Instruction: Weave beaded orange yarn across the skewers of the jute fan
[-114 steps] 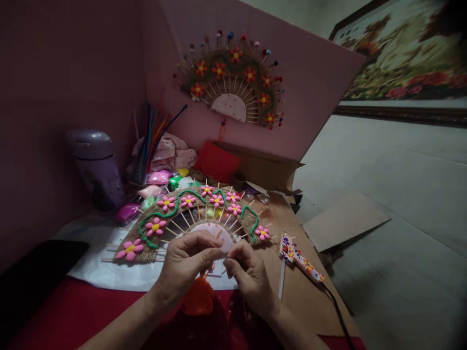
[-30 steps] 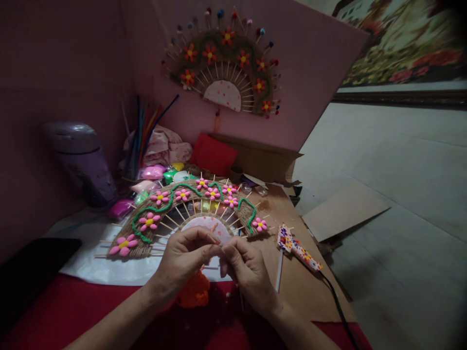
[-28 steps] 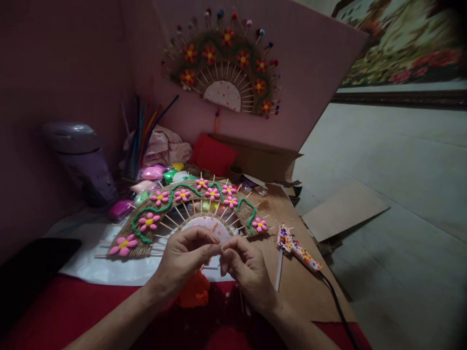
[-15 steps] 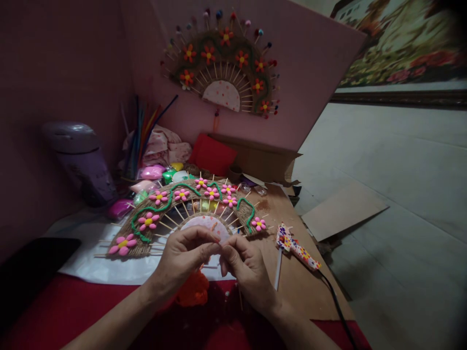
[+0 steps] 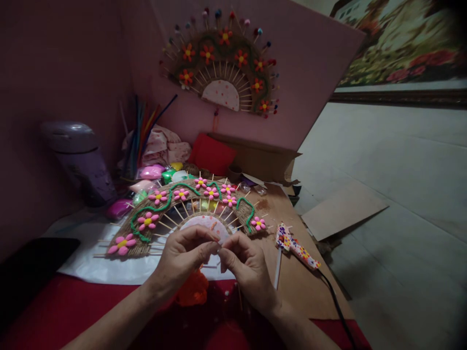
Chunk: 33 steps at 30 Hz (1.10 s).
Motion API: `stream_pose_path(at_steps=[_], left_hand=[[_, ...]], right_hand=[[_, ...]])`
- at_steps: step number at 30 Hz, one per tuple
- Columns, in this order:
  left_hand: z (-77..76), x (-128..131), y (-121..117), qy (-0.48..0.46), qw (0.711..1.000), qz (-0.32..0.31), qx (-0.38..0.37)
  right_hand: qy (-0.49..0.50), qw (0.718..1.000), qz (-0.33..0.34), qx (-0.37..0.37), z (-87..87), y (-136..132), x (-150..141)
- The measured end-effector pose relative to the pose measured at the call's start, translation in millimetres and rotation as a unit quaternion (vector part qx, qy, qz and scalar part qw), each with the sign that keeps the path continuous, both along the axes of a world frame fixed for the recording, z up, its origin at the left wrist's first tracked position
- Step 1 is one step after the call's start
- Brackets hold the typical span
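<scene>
My left hand (image 5: 188, 255) and my right hand (image 5: 248, 270) meet at the fingertips in front of a fan-shaped craft piece (image 5: 164, 206). Both are closed in a pinch; whatever lies between the fingers is too small to make out. The piece is wrapped in brown twine on thin sticks, with pink clay flowers and a wavy green strip. At its centre is a dotted half-circle (image 5: 199, 223), partly covered by my left hand. Below the hands lies a bundle of orange yarn (image 5: 193, 289), with an orange strand near my fingers.
A flower-patterned glue gun (image 5: 297, 248) with a black cord lies on cardboard (image 5: 299, 296) to the right. On the left stand a purple bottle (image 5: 80, 160) and a dark flat object (image 5: 40, 262). Bagged coloured clay (image 5: 151, 172) sits behind. A finished-looking fan (image 5: 222, 68) hangs on the pink board.
The view has shifted slightly, so the scene sits higher and further left than at first. My hands stay together, with small movements of the right fingers against the left.
</scene>
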<state>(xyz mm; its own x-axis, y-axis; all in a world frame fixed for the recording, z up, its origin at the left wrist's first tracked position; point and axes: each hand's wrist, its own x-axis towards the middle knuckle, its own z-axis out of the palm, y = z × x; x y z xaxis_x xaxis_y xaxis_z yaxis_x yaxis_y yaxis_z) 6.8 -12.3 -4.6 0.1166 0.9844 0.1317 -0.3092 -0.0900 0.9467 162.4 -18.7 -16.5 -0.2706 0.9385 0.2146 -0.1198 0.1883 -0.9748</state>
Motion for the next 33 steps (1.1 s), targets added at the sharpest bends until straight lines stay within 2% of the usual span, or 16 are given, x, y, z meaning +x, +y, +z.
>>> stream_pose_path(at_steps=[13,24,30,33], left_hand=[[-2.8,-1,3,-0.024,1.000,0.003,-0.015],[-6.8,-6,5,-0.027,0.999,0.030,0.013],[-3.8,-10,5,-0.024,0.997,0.065,0.032],[0.5,-11,4,0.014,0.991,0.115,0.066]], right_hand=[[-0.028,1.000,-0.004,-0.002,3.1,-1,0],[-0.036,0.999,0.001,0.002,-2.0,0,0],[-0.057,0.998,-0.010,0.012,-2.7,0,1],[-0.068,0.997,-0.025,0.016,-2.2,2,1]])
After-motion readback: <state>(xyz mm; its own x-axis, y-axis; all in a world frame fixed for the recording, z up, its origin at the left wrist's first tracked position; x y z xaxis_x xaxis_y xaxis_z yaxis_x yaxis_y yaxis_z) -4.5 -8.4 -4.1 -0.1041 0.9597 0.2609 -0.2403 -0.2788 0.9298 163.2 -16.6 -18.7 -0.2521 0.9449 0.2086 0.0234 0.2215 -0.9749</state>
